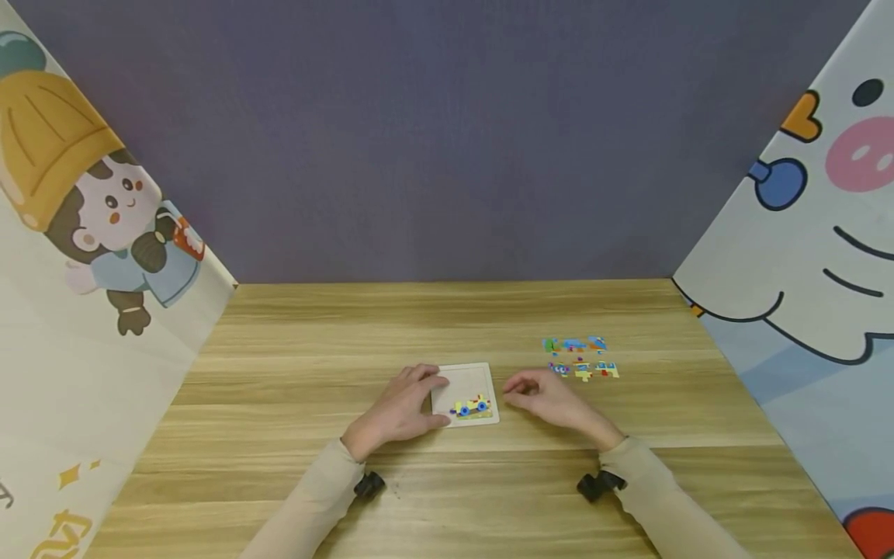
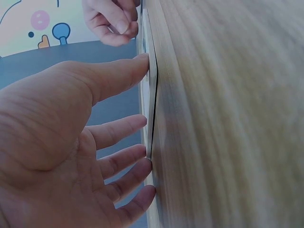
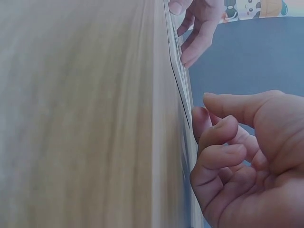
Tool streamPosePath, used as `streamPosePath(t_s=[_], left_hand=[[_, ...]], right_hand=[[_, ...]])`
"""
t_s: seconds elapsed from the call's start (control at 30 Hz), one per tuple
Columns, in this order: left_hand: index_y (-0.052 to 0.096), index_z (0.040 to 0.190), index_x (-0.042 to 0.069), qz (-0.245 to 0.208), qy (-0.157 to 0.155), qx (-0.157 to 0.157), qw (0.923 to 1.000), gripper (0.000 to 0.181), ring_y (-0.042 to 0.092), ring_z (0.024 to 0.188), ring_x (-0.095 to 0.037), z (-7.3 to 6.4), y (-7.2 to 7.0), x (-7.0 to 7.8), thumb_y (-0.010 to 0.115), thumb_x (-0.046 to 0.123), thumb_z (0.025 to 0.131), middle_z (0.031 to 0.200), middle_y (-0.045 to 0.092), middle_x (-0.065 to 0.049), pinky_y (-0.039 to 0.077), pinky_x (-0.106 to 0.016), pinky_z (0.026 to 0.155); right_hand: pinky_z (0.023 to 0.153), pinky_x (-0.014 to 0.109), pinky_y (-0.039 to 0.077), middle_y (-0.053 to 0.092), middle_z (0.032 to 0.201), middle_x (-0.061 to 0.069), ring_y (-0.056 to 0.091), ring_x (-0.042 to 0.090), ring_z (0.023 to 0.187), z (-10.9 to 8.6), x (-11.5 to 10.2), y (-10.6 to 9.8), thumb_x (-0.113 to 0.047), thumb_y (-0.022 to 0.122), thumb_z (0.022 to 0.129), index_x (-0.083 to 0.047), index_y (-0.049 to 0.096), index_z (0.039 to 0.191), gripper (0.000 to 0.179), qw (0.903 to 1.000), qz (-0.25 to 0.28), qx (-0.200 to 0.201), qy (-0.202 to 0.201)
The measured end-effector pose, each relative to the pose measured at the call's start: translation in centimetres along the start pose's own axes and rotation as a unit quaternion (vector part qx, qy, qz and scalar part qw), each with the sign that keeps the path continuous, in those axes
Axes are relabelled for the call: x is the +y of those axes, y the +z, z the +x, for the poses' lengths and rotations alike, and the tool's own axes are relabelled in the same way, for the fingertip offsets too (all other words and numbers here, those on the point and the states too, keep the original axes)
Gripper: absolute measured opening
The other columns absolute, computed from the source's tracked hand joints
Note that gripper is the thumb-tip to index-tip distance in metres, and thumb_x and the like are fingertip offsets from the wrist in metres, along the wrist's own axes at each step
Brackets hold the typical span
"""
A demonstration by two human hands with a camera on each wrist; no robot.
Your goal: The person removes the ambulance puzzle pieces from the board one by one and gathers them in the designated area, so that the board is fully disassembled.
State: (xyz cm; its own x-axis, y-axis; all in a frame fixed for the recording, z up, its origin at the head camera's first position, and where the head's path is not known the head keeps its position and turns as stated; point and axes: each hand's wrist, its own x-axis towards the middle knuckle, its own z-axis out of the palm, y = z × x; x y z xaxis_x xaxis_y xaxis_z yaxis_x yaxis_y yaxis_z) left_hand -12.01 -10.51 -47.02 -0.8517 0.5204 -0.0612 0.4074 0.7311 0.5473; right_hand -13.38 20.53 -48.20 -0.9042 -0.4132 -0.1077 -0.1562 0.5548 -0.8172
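Note:
A thin white puzzle board lies flat on the wooden table, with a yellow vehicle on blue wheels, made of puzzle pieces, in its lower right part. My left hand rests at the board's left edge. Its thumb and spread fingertips touch the rim in the left wrist view. Just right of the board, my right hand hovers low over the table. Its fingers are loosely curled, with a gap below the thumb and no piece visible between them.
Several loose colourful puzzle pieces lie in rows behind and to the right of my right hand. A dark grey panel stands along the table's back edge. Cartoon-printed walls flank both sides. Each wrist carries a small black camera.

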Motion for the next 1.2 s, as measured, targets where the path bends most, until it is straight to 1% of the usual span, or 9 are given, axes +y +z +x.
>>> streamPosePath(t_s=[0.07, 0.13, 0.3, 0.43, 0.6, 0.67, 0.87, 1.03, 1.2], left_hand=[[0.062, 0.146, 0.007, 0.000, 0.002, 0.000, 1.0000, 0.061, 0.044, 0.148, -0.043, 0.0, 0.0, 0.0, 0.082, 0.033, 0.094, 0.160, 0.049, -0.020, 0.036, -0.065, 0.124], [0.062, 0.146, 0.007, -0.001, 0.003, 0.000, 1.0000, 0.061, 0.044, 0.148, -0.043, 0.0, 0.0, -0.1, 0.082, 0.033, 0.094, 0.160, 0.049, -0.020, 0.036, -0.065, 0.123], [0.063, 0.146, 0.007, -0.001, 0.003, 0.003, 1.0000, 0.061, 0.044, 0.148, -0.042, 0.1, 0.1, -0.3, 0.082, 0.033, 0.094, 0.159, 0.049, -0.019, 0.036, -0.064, 0.124], [0.063, 0.145, 0.008, 0.001, 0.003, 0.005, 1.0000, 0.061, 0.044, 0.147, -0.042, 0.1, 0.1, -0.3, 0.082, 0.034, 0.094, 0.159, 0.050, -0.019, 0.036, -0.064, 0.123], [0.063, 0.145, 0.007, 0.002, 0.002, 0.004, 1.0000, 0.061, 0.044, 0.147, -0.042, 0.2, 0.1, -0.3, 0.082, 0.034, 0.094, 0.159, 0.050, -0.018, 0.036, -0.064, 0.123], [0.063, 0.145, 0.007, 0.006, 0.004, 0.004, 1.0000, 0.061, 0.045, 0.147, -0.042, 0.1, 0.1, -0.2, 0.081, 0.035, 0.094, 0.159, 0.050, -0.018, 0.037, -0.064, 0.123], [0.063, 0.145, 0.007, 0.006, 0.002, 0.002, 1.0000, 0.061, 0.044, 0.148, -0.042, 0.1, 0.1, -0.2, 0.081, 0.035, 0.094, 0.159, 0.050, -0.018, 0.037, -0.064, 0.123], [0.063, 0.145, 0.007, 0.007, -0.001, 0.002, 1.0000, 0.061, 0.044, 0.148, -0.041, 0.1, 0.1, -0.1, 0.081, 0.035, 0.094, 0.159, 0.050, -0.018, 0.036, -0.063, 0.124], [0.063, 0.145, 0.008, 0.008, 0.001, 0.004, 1.0000, 0.060, 0.045, 0.147, -0.041, 0.1, 0.1, -0.1, 0.082, 0.035, 0.094, 0.159, 0.050, -0.017, 0.036, -0.063, 0.124]], right_hand=[[0.065, 0.023, 0.054, 0.076, 0.101, 0.005, 0.064, 0.012, 0.079, 0.1, -0.1, 0.2, -0.020, 0.076, 0.098, -0.008, 0.077, 0.112, 0.018, 1.0000, 0.002, -0.002, 0.000], [0.065, 0.023, 0.054, 0.076, 0.101, 0.005, 0.064, 0.012, 0.079, 0.1, -0.2, 0.3, -0.020, 0.076, 0.098, -0.008, 0.077, 0.112, 0.019, 1.0000, 0.003, -0.004, 0.000], [0.072, 0.023, 0.053, 0.076, 0.101, 0.005, 0.065, 0.014, 0.087, 0.3, -0.6, 0.6, -0.021, 0.076, 0.098, -0.008, 0.077, 0.112, 0.019, 1.0000, 0.001, -0.004, -0.006], [0.073, 0.023, 0.053, 0.076, 0.100, 0.001, 0.065, 0.013, 0.087, 0.6, -0.8, 1.0, -0.021, 0.075, 0.099, -0.011, 0.078, 0.111, 0.016, 1.0000, 0.001, -0.005, -0.003], [0.068, 0.022, 0.054, 0.076, 0.099, -0.001, 0.064, 0.011, 0.082, 0.8, -1.1, 1.4, -0.022, 0.076, 0.098, -0.014, 0.078, 0.110, 0.015, 1.0000, 0.000, -0.005, 0.003], [0.064, 0.023, 0.054, 0.076, 0.099, 0.000, 0.064, 0.012, 0.078, 0.9, -1.3, 1.6, -0.022, 0.077, 0.098, -0.012, 0.078, 0.111, 0.016, 1.0000, 0.003, -0.007, 0.002], [0.062, 0.023, 0.056, 0.076, 0.101, 0.000, 0.066, 0.011, 0.076, 1.2, -1.7, 2.1, -0.023, 0.077, 0.098, -0.013, 0.078, 0.113, 0.018, 0.9998, 0.013, -0.014, 0.008], [0.062, 0.023, 0.056, 0.076, 0.100, 0.002, 0.065, 0.011, 0.074, 1.5, -1.9, 2.5, -0.022, 0.076, 0.098, -0.010, 0.077, 0.113, 0.019, 0.9994, 0.021, -0.026, -0.006], [0.067, 0.022, 0.053, 0.076, 0.101, 0.002, 0.064, 0.012, 0.082, 1.9, -2.4, 2.8, -0.022, 0.075, 0.099, -0.010, 0.078, 0.112, 0.018, 0.9991, 0.011, -0.034, -0.022]])
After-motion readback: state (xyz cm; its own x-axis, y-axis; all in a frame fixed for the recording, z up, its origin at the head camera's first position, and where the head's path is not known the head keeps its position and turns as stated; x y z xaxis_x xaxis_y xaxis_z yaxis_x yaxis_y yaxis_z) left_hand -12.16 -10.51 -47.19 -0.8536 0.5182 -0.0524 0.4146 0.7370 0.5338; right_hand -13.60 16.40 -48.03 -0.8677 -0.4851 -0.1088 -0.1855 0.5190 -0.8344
